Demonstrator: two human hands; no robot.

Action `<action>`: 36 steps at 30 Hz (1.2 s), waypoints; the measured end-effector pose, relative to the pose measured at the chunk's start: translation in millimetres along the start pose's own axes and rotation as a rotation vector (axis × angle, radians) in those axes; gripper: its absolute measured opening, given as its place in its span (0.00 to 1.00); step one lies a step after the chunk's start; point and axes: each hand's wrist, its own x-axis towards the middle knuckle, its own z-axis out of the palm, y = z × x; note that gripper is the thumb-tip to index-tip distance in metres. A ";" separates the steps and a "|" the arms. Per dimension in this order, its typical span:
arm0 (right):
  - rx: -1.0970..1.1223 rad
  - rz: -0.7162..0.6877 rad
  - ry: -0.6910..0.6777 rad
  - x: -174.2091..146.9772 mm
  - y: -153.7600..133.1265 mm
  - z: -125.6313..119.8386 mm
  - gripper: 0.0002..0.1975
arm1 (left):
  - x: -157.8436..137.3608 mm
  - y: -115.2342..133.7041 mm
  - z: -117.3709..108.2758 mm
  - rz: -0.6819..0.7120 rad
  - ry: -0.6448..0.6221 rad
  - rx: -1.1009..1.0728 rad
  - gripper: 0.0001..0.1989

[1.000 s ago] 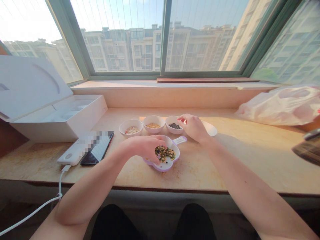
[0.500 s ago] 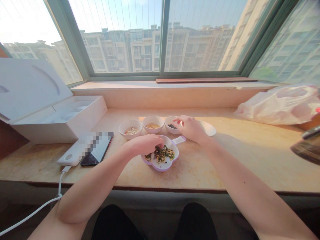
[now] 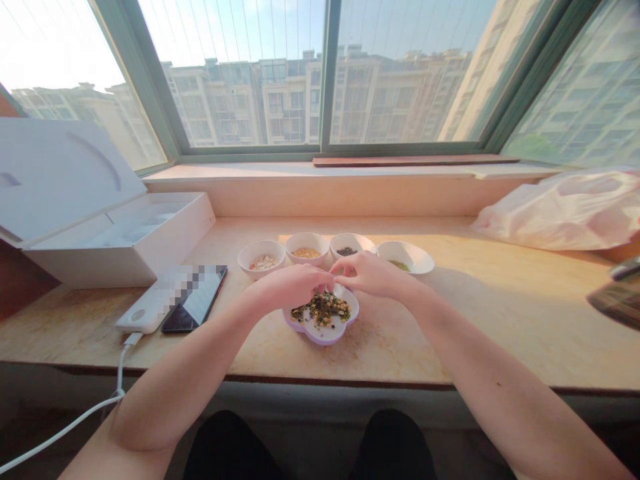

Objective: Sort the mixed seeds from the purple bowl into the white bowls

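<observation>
Your left hand [image 3: 297, 283] and right hand [image 3: 373, 274] sit close together over the lobed dish [image 3: 316, 329] on the counter [image 3: 450, 340] — whether either grips anything cannot be told. Risk: crowded hands could bump, scattering the mixed beans [image 3: 327, 307].

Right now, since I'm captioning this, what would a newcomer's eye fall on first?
First, the left hand and right hand, close together over a lilac-rimmed, scalloped dish of mixed seeds, front and centre on the counter. Just behind stand four white bowls in a row; beyond, a wide green-framed window fills the view's top.
</observation>
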 end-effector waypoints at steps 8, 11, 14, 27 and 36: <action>-0.008 0.011 0.043 0.9 -6.0 2.1 0.12 | 4.5 -6.1 4.7 0.062 0.060 0.012 0.18; 0.012 0.004 0.045 1.0 -4.8 2.0 0.12 | 6.5 -10.5 9.8 0.094 0.151 -0.029 0.18; 0.008 -0.007 0.065 0.9 -4.5 2.0 0.12 | 8.4 -14.2 14.4 0.112 0.248 -0.066 0.18; 0.564 -0.014 -0.020 -2.8 -8.4 1.8 0.23 | 8.1 -9.1 15.9 0.169 0.586 -0.109 0.20; 0.653 -0.049 -0.033 -1.2 -7.9 2.6 0.23 | 7.1 -7.5 15.9 0.173 0.542 -0.062 0.19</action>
